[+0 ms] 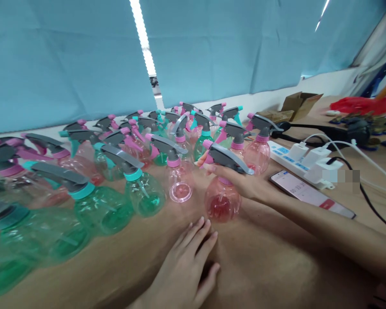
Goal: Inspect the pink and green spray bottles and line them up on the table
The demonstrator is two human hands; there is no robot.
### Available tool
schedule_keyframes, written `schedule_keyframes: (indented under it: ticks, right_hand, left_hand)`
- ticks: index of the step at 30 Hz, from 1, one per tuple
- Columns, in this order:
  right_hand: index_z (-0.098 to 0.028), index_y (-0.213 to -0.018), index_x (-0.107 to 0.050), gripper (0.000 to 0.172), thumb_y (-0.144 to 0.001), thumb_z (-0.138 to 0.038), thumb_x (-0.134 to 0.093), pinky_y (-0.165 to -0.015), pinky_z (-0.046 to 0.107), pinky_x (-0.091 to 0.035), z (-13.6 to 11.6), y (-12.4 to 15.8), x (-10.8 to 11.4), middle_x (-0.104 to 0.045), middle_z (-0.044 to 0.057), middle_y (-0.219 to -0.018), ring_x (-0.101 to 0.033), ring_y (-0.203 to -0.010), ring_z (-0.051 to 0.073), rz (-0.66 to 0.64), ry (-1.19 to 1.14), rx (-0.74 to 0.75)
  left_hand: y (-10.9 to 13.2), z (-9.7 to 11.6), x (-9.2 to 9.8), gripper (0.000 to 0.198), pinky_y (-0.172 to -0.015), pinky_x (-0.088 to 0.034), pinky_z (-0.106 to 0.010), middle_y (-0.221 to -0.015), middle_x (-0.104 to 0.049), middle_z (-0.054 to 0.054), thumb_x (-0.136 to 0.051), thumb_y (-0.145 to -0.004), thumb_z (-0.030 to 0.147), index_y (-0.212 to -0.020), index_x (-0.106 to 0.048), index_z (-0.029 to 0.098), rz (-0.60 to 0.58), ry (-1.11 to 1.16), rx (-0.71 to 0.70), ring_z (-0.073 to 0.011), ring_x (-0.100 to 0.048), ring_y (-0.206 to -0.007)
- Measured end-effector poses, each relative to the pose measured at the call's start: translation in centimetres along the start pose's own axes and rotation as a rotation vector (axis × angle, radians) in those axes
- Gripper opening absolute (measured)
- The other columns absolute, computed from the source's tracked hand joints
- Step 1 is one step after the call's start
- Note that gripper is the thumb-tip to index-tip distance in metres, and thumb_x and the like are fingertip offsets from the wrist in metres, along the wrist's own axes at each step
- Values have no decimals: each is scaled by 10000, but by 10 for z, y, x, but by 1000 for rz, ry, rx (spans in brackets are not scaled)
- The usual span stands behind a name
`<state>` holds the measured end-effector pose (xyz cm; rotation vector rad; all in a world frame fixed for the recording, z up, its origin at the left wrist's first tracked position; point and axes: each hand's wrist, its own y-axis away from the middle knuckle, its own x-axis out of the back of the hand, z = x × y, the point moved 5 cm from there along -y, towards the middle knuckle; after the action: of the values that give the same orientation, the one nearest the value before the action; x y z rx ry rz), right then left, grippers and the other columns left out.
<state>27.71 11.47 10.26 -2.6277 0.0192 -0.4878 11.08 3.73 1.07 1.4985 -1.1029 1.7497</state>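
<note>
A pink see-through spray bottle [223, 205] with a grey and pink trigger head stands upright on the brown tabletop. My right hand [239, 181] reaches in from the right and is closed around its neck, just under the head; part of the grip is hidden behind the bottle. Nearer to me, my left hand [189, 262] lies open and palm down on the table with fingers apart, close to the bottle's base but holding nothing. Beside the held bottle stand another pink spray bottle [179, 182] and a green one [145, 195].
Several more pink and green spray bottles crowd the left and back of the table. To the right lie a phone [309, 193] with a running timer, a power strip [284, 156] with white plugs and cables, and black headphones [324, 130]. An open cardboard box [299, 106] stands behind.
</note>
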Motion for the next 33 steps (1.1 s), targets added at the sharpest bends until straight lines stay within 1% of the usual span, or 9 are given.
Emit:
schedule_keyframes:
  ticks: [4,6,10,13,15,18,22,29,33]
  right_hand:
    - [-247,-747,-623,156,-821,-383,-613,-684,309,-473,2,1,2,-615,-29,-712,-574,-708,164,17,-24,-34]
    - [-247,-732,-615,174,-823,-395,-610,-696,309,-476,3,1,2,-622,-27,-727,-581,-732,168,10,-21,-17]
    - [-265,-881,-638,169,-833,-421,-597,-746,325,-481,9,2,3,-645,-15,-796,-600,-837,195,-5,-8,9]
    - [-271,-950,-627,207,-841,-442,-585,-754,334,-471,14,1,4,-646,-3,-838,-597,-816,195,4,16,18]
    - [-260,-899,-612,189,-844,-438,-583,-741,329,-460,14,0,3,-624,-6,-814,-582,-777,185,-2,26,44]
    - [-239,-815,-556,175,-838,-407,-595,-686,297,-442,10,-1,1,-564,-24,-756,-539,-706,153,-20,-43,75]
    - [-229,-745,-503,189,-831,-364,-603,-637,276,-423,5,-1,0,-513,-39,-703,-488,-647,128,-19,-79,76]
    - [-250,-777,-568,211,-842,-450,-579,-661,297,-437,9,1,3,-578,-37,-731,-537,-690,148,-1,15,58]
    - [-285,-873,-613,147,-825,-423,-608,-724,321,-459,15,4,4,-628,-27,-827,-578,-785,175,18,31,-15]
  left_hand:
    - [-1,0,0,473,-1026,-408,-482,-1455,-419,-141,-547,-897,239,-1348,-478,116,-15,24,7,-295,-380,-1336]
    - [0,0,-1,475,-1029,-403,-481,-1456,-419,-136,-548,-895,240,-1349,-477,122,-11,36,12,-292,-374,-1339]
    - [1,-1,-1,469,-1028,-402,-479,-1459,-416,-129,-545,-885,225,-1341,-481,132,-7,51,20,-289,-375,-1339]
    - [1,0,0,480,-1029,-401,-471,-1459,-412,-138,-552,-873,210,-1340,-484,120,-13,45,13,-294,-374,-1338]
    - [0,0,1,484,-1035,-394,-465,-1456,-416,-141,-556,-869,210,-1338,-488,113,-15,41,6,-296,-373,-1339]
    - [0,0,2,479,-1036,-393,-459,-1454,-419,-142,-557,-869,215,-1331,-495,109,-9,46,6,-298,-371,-1339]
    - [0,-1,0,468,-1031,-400,-455,-1456,-416,-138,-546,-877,223,-1329,-494,113,-9,47,6,-293,-370,-1341]
    - [0,0,-1,485,-1023,-409,-464,-1450,-424,-149,-566,-852,204,-1322,-502,101,-1,49,4,-300,-368,-1341]
    - [-1,0,0,489,-1014,-419,-465,-1448,-425,-149,-572,-846,202,-1320,-505,105,-15,40,14,-298,-377,-1336]
